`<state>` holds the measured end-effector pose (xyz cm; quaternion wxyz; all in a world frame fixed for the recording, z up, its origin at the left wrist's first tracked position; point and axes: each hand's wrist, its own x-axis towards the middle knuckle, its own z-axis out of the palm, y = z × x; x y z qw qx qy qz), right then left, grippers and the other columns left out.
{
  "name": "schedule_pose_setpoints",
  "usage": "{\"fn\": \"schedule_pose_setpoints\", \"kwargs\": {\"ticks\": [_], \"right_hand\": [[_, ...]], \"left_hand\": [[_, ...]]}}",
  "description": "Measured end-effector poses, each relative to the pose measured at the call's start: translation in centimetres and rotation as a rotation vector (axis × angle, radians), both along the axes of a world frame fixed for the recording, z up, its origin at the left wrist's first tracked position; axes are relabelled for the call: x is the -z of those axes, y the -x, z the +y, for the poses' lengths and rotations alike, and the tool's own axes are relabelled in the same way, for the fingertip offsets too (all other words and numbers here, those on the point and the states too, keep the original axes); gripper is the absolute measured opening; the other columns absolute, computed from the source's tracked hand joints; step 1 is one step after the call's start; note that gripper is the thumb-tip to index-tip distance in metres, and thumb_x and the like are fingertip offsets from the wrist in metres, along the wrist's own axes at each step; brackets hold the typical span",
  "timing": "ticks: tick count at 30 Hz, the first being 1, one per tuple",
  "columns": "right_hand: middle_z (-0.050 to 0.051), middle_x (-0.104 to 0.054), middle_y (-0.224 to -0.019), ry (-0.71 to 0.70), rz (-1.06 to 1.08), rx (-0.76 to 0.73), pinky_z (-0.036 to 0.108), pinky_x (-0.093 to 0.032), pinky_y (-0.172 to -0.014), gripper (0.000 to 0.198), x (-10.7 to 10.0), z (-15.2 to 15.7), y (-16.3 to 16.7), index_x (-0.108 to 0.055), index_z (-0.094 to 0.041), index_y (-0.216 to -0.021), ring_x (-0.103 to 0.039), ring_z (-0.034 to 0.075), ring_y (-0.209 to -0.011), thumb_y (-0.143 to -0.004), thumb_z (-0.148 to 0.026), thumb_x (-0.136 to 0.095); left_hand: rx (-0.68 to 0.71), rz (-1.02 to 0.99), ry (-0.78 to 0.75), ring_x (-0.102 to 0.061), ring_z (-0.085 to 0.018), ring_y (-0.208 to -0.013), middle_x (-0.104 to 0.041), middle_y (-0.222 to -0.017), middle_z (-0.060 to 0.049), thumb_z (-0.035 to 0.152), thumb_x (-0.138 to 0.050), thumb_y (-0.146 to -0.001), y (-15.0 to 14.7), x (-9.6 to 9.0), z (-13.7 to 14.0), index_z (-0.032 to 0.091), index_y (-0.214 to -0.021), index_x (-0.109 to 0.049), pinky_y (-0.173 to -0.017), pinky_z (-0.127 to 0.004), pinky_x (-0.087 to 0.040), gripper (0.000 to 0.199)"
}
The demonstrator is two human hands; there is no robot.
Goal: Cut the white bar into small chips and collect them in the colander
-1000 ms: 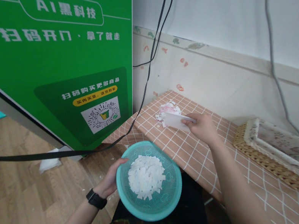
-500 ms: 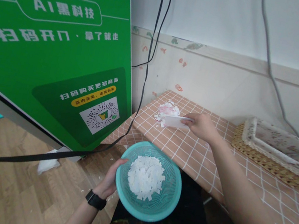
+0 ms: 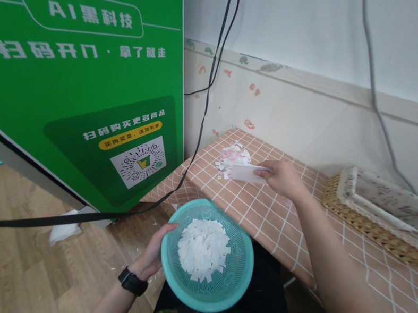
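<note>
Left hand (image 3: 151, 254) gripping teal basket (image 3: 202, 305), white scraps (image 3: 203, 250) inside, right hand (image 3: 283, 178) pinching card (image 3: 245, 172) beside pinkish pile (image 3: 234, 155)

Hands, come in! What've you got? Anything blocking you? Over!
Left hand: gripping teal basket, white scraps inside. Right hand: pinching white card beside pinkish scraps. No obstruction visible.

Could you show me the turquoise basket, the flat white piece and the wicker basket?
Turquoise basket (image 3: 237, 261), head view: bare inner wall.
Flat white piece (image 3: 244, 172), head view: broad face.
Wicker basket (image 3: 366, 225), head view: woven side.
</note>
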<state>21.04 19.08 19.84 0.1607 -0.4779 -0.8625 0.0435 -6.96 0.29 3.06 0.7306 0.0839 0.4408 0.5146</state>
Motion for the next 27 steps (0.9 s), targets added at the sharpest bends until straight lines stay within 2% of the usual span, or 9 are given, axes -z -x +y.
{"fn": "schedule_pose_setpoints", "kwargs": {"ticks": [5, 10, 14, 23, 27], "right_hand": [[0.006, -0.069, -0.079, -0.017, 0.016, 0.015, 0.028, -0.039, -0.061, 0.026, -0.2, -0.2, -0.3, -0.07, -0.018, -0.091, -0.06, 0.018, -0.067, -0.082, -0.03, -0.048], [0.006, -0.069, -0.077, 0.029, 0.016, -0.01, 0.028, -0.039, -0.06, 0.024, -0.1, -0.3, -0.4, -0.07, -0.018, -0.086, -0.06, 0.018, -0.068, -0.081, -0.031, -0.05], [0.005, -0.069, -0.08, 0.042, 0.05, -0.023, 0.027, -0.04, -0.06, 0.023, -0.1, -0.2, -0.5, -0.069, -0.019, -0.089, -0.061, 0.018, -0.07, -0.082, -0.031, -0.05], [0.004, -0.07, -0.088, 0.006, 0.137, -0.086, 0.028, -0.042, -0.067, 0.023, 0.4, -0.4, 1.0, -0.069, -0.021, -0.093, -0.062, 0.018, -0.079, -0.082, -0.029, -0.05], [0.004, -0.07, -0.078, 0.029, 0.062, -0.072, 0.028, -0.04, -0.062, 0.021, 0.0, -0.2, 1.2, -0.07, -0.02, -0.087, -0.062, 0.018, -0.071, -0.08, -0.03, -0.052]], "left_hand": [[-0.003, -0.007, -0.011, -0.063, -0.017, -0.063, -0.07, -0.072, -0.006, 0.029, -0.062, -0.075, 0.0, 0.0, 0.1, 0.01, -0.082, -0.064, -0.065, -0.029, -0.048, 0.02], [-0.006, 0.004, 0.006, -0.063, -0.018, -0.063, -0.07, -0.072, -0.007, 0.029, -0.062, -0.074, -0.1, -0.4, 0.0, 0.01, -0.082, -0.064, -0.065, -0.029, -0.048, 0.02], [-0.011, 0.011, 0.007, -0.064, -0.018, -0.064, -0.071, -0.074, -0.007, 0.029, -0.063, -0.074, -0.1, -0.1, 0.0, 0.011, -0.084, -0.064, -0.066, -0.029, -0.049, 0.021], [-0.015, 0.003, -0.004, -0.063, -0.018, -0.063, -0.07, -0.072, -0.007, 0.028, -0.063, -0.074, -0.1, 0.1, 0.0, 0.011, -0.082, -0.064, -0.065, -0.029, -0.049, 0.019], [-0.027, 0.024, 0.008, -0.063, -0.017, -0.061, -0.07, -0.07, -0.006, 0.028, -0.063, -0.074, -0.1, 0.0, 0.1, 0.011, -0.081, -0.063, -0.064, -0.028, -0.049, 0.018]]}}
